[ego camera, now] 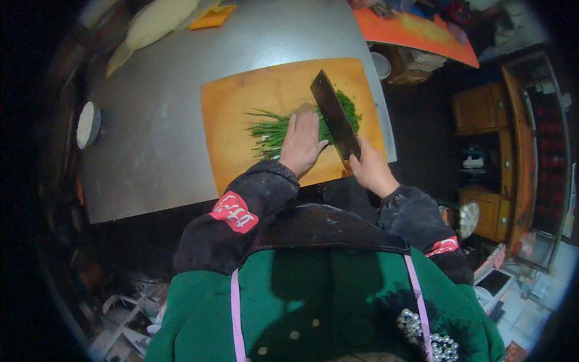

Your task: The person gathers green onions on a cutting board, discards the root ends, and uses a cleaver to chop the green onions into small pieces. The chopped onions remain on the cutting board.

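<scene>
A wooden cutting board (244, 92) lies on the metal tabletop before me. Across it stretches a bunch of long green stalks, perhaps chives or scallions (268, 131). My left hand (301, 138) presses down on the bunch, fingers together and pointing away from me. In my right hand (372, 165) is the handle of a dark, wide-bladed cleaver (335, 115). Its blade slants over the right end of the stalks, close to my left hand. Finely chopped greens (349, 108) are heaped just right of the blade, partly hidden by it.
A bowl of white contents (88, 125) stands on the metal tabletop (149, 135) at the left. At the far left is a pale, bulky bag-like item (158, 22) beside an orange-yellow piece (212, 17). An orange-red surface (416, 34) and wooden cabinets (481, 108) are on the right.
</scene>
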`<state>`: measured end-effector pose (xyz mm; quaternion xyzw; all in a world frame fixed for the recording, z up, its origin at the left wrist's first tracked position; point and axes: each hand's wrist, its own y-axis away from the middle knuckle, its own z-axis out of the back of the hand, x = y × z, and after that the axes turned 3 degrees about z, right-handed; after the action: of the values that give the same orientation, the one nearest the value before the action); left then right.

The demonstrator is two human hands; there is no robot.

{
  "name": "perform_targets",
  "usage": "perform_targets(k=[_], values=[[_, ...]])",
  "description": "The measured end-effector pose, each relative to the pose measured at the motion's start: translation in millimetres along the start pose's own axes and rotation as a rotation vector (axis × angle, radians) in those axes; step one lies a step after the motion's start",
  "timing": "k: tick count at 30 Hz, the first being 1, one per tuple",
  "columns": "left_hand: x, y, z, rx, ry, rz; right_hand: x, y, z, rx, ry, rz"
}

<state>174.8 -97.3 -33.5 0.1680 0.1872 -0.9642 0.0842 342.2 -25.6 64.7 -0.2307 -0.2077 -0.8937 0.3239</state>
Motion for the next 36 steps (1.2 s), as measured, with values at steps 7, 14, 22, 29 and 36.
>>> perform_targets(k=[7,14,22,29,36], values=[[-0.6,0.1,4.8,0.099,-0.045,0.019,12.2,-34.8,-5.5,-0.009,0.034,0.031],[-5.7,5.7,4.0,0.031,-0.122,0.053,5.7,-24.4,-18.7,-0.162,0.010,0.067],[-9.6,7.2,8.9,0.073,-0.123,0.099,16.8,21.2,3.8,-0.068,0.079,0.064],[-8.2,4.1,11.7,0.125,-0.100,0.098,25.2,3.8,-12.9,0.071,0.251,-0.005],[-2.6,4.4,8.4,0.068,-0.121,0.043,19.4,-38.0,-30.4,-0.058,0.175,0.046]])
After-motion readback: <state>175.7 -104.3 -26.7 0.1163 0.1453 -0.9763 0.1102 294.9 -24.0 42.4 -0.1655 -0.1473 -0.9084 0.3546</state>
